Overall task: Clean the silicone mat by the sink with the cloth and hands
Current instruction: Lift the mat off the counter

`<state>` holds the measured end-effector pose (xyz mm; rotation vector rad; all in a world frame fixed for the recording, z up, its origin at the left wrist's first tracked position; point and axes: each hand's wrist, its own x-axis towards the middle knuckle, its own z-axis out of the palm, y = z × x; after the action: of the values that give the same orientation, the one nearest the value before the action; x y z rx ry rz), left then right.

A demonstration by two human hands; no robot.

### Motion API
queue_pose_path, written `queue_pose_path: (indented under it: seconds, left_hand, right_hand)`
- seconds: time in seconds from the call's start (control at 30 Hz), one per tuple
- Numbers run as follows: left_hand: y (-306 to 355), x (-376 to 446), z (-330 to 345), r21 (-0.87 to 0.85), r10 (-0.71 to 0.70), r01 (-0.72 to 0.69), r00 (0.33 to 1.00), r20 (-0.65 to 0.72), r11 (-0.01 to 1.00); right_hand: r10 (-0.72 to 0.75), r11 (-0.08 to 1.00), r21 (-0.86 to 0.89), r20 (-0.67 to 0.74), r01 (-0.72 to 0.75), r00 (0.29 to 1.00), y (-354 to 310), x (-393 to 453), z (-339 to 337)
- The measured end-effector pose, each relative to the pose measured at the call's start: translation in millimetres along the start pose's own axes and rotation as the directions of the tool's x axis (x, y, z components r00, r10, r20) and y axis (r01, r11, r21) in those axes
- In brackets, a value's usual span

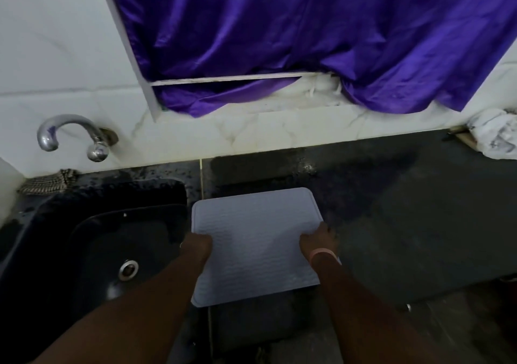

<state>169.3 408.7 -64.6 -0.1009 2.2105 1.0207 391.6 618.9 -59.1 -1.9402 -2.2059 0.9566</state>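
Head camera looks down on one pale lilac silicone mat (256,240), a rounded rectangle with fine ribbing across its surface, lying on the dark countertop (405,210) just to the right of the sink (92,240). Its left edge sits at the sink's rim, and no writing or brand mark can be read on it. Both hands are at the mat's near half: the left hand (197,245) holds the left edge with its fingers curled onto it, and the right hand (319,240) holds the right edge, fingers bent down over the border onto the counter side. One pink band (321,253) circles the right wrist. The single black basin beside the mat holds no loose items that can be made out; one round metal drain (128,269) shows in its floor, and the rim behind it looks wet and speckled. One curved chrome tap (74,135) comes out of the white tiled wall (56,56) above the basin. One checked cloth (49,183) lies bunched on the back left corner of the sink surround, well apart from the mat and both hands. A purple satin curtain (307,28) hangs over the wall opening behind the counter. At the far right of the counter sits one crumpled white bag (495,134) with grey marks too blurred to read.
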Motion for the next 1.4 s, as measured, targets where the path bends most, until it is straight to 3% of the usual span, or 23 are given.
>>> queue_pose_path:
  seconds: [0.1, 0.3, 0.63, 0.77, 0.9, 1.07, 1.4]
  left_hand:
    - [-4.0, 0.3, -2.7, 0.154, 0.072, -0.064, 0.997, -0.042, 0.986]
    - [-1.3, 0.1, -8.0, 0.205, 0.142, -0.144, 0.99, 0.025, 0.968]
    - [14.4, -20.1, -8.9, -0.014, 0.26, -0.26, 0.965, -0.023, 0.965]
    - [31.4, -25.0, -13.6, 0.053, 0.387, -0.385, 0.921, -0.035, 0.921]
    - [40.7, -30.3, -11.2, 0.067, 0.484, -0.479, 0.865, -0.132, 0.875]
    - [62.0, -18.2, -6.6, -0.02, 0.454, -0.469, 0.864, -0.217, 0.883]
    - [124.7, 6.7, 17.0, -0.011, 0.393, -0.408, 0.887, -0.243, 0.913]
  right_hand:
    - [0.024, 0.999, -0.034, 0.167, -0.019, 0.986, 8.7, 0.8, -4.4]
    - [0.045, 0.999, 0.02, 0.161, -0.049, 0.986, 12.1, 2.9, -28.7]
    - [0.012, 0.995, 0.094, 0.091, -0.02, 0.996, -7.6, 15.4, -33.8]
    - [-0.097, 0.994, 0.053, 0.127, 0.091, 0.987, -15.0, 29.2, -45.0]
    - [-0.299, 0.91, 0.308, 0.026, 0.277, 0.954, -9.0, 46.5, -65.7]
    - [-0.369, 0.752, 0.538, -0.135, 0.381, 0.919, -15.8, 84.7, -94.1]
    - [-0.285, 0.695, 0.672, -0.069, 0.256, 0.956, -50.9, 151.6, -106.7]
